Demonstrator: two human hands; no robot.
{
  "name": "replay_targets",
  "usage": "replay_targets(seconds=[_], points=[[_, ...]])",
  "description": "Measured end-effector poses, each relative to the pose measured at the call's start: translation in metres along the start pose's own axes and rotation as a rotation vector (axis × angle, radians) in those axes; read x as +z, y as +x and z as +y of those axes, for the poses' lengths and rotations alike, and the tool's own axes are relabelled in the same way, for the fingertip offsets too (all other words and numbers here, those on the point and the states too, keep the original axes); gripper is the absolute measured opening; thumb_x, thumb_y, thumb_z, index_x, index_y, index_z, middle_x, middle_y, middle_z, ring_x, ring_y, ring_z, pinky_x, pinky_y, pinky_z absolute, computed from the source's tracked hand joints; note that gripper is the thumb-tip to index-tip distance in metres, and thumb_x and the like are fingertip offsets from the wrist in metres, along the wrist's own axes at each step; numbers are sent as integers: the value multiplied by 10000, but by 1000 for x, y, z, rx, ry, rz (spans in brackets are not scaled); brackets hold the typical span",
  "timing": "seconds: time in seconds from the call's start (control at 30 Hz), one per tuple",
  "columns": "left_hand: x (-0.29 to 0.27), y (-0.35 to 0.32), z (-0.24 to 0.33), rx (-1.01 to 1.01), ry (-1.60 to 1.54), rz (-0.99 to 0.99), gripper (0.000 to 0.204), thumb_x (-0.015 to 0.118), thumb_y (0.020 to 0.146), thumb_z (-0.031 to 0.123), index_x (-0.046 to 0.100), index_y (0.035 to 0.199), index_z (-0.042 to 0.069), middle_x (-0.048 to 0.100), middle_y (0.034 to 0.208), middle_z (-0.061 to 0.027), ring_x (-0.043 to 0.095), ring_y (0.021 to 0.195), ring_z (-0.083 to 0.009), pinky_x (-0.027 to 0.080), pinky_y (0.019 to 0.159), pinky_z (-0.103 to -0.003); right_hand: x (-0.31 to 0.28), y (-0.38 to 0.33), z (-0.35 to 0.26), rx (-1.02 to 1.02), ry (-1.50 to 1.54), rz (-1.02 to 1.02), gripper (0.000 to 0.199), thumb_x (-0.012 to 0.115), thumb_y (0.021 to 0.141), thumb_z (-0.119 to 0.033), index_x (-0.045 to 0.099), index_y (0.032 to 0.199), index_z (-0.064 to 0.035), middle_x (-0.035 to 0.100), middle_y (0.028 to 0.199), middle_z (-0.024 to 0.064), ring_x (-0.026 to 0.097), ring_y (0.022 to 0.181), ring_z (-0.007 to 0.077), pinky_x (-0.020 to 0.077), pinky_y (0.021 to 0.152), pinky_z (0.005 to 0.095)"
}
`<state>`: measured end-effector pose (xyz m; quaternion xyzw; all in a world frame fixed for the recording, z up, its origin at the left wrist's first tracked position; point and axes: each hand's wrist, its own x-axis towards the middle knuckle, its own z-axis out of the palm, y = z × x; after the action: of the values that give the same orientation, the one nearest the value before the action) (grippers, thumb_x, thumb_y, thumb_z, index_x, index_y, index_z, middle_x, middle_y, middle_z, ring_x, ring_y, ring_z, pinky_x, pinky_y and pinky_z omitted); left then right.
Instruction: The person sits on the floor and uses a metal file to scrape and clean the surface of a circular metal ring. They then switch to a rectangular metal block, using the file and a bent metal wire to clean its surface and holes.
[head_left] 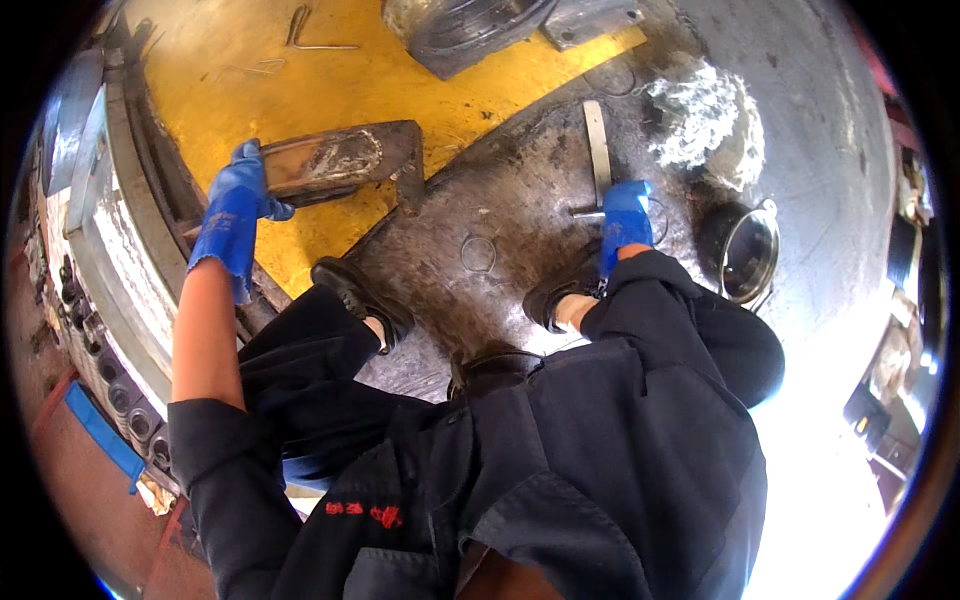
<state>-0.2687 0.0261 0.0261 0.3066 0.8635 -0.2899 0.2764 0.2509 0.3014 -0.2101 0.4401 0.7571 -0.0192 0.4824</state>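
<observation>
Beyond the slanting right edge of the yellow floor panel (480, 100), the stained grey floor (480, 195) leaves a passage, interrupted by a thin wire ring (479, 237). The long rusty metal block (330, 163) bars its left side, the pale flat strip (597, 145) its right; farther right, a fluffy white fibre bundle (710, 120) and round black metal-rimmed pot (716, 240) obstruct.

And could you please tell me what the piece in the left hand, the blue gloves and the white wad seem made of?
Piece in the left hand: probably steel, rough and dull, judging by its rusty brown patches and dark edges.
Blue gloves: likely rubber or coated fabric, smooth-looking, with even colour and slight sheen.
White wad: loose, fluffy fibre, perhaps cotton, from its tufted surface.
</observation>
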Motion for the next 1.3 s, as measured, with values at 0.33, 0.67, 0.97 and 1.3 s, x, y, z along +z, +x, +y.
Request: replay_targets(seconds=[0.33, 0.67, 0.97, 1.3], points=[[20, 2, -22, 44, -18, 67, 1330, 992, 429, 363, 287, 1494, -5, 467, 1463, -227, 530, 1294, -372, 469, 1061, -400, -47, -42, -12, -223, -53, 37, 255, 670, 833, -251, 770, 1018, -105, 740, 1046, 167, 721, 960, 341, 556, 818, 448], [13, -40, -16, 153, -77, 282, 1069, 976, 520, 322, 409, 1390, 66, 544, 1376, -185, 586, 1225, -380, 519, 968, -485, -185, -198, -37, -693, 917, 489, 319, 664, 911, -215, 700, 1185, -58, 752, 1010, 132, 725, 956, 255, 563, 840, 388], [51, 0, -13, 97, -135, 461, 1049, 893, 649, 200, 296, 1505, 97, 489, 1447, -179, 579, 1238, -361, 516, 973, -489, -164, -370, -26, -907, 2175, 513, 350, 604, 934, -78, 616, 1255, 62, 708, 1101, 193, 680, 971, 191, 554, 906, 337], [83, 44, -10, 23, -541, 666, 595, 277, 1015, 510, 615, 1219, 65, 664, 1222, -209, 625, 1147, -394, 419, 1035, -492, -165, -353, -53, -911, 790, 844, 521, 701, 821, -111, 571, 1320, -181, 647, 1240, 163, 637, 1095, 381, 541, 864, 472]])
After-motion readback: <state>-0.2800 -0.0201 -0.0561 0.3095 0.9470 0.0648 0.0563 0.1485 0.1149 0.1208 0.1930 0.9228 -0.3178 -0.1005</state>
